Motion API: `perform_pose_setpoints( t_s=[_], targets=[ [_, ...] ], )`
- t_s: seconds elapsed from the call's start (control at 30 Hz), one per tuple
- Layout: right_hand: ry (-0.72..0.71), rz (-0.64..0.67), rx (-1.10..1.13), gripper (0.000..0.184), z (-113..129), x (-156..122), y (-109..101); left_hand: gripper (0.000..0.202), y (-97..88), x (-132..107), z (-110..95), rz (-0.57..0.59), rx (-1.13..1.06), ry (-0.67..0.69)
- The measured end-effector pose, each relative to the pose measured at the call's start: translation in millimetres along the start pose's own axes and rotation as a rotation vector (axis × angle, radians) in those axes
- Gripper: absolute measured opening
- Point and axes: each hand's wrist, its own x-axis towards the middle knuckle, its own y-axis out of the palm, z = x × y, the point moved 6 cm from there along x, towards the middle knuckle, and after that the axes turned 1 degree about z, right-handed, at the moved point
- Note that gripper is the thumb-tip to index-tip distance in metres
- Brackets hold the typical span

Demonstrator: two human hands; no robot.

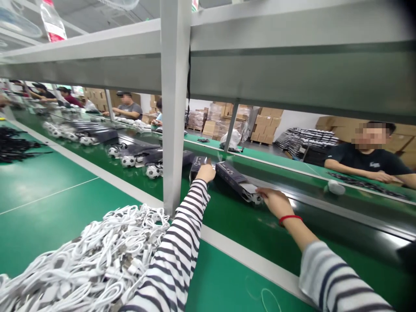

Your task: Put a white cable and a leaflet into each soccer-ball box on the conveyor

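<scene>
My left hand (205, 173), in a striped sleeve, reaches over the dark green conveyor belt (260, 225) to a dark product box (197, 167). Its fingers are hidden behind the hand. My right hand (274, 203), with a red cord on the wrist, grips the open end of a second dark box (232, 178). A white packing insert (249, 190) shows at that end. Small black-and-white football-patterned balls (128, 161) lie on the belt to the left, among more dark boxes.
A heap of white cables (87, 260) lies on the green bench at lower left, beside black cables (13, 145). A grey metal post (173, 99) and shelf beam (260, 56) stand ahead. Co-workers (367, 154) sit across the belt, with stacked cartons (263, 125) behind.
</scene>
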Motion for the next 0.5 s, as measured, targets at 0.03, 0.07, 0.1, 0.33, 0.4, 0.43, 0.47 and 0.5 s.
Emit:
perform_pose_setpoints(
  t_s=[0.03, 0.07, 0.1, 0.33, 0.4, 0.43, 0.47, 0.5],
  targets=[
    [-0.012, 0.044, -0.017, 0.031, 2, 9, 8, 0.054, 0.1, 0, 8, 0.017, -0.008, -0.034],
    [-0.023, 0.080, -0.022, 0.032, 3, 17, 15, 0.055, 1.2, 0, 15, 0.032, -0.014, -0.060],
    [-0.039, 0.118, -0.033, 0.033, 3, 24, 20, 0.054, 3.0, -1, 20, 0.048, -0.017, -0.080],
    [-0.197, 0.388, -0.091, 0.066, -7, 50, 15, 0.034, 20.0, -6, 30, 0.184, 0.004, -0.151],
    [-0.161, 0.463, -0.170, 0.092, -20, 47, 14, 0.035, 20.6, -8, 30, 0.196, 0.018, -0.169],
    [-0.149, 0.482, -0.250, 0.102, -25, 45, 14, 0.035, 19.6, -9, 30, 0.190, 0.027, -0.178],
    [-0.166, 0.478, -0.343, 0.109, -29, 43, 15, 0.036, 17.9, -10, 30, 0.181, 0.035, -0.186],
    [-0.216, 0.453, -0.436, 0.114, -30, 42, 17, 0.036, 16.1, -11, 30, 0.173, 0.039, -0.192]
  ],
)
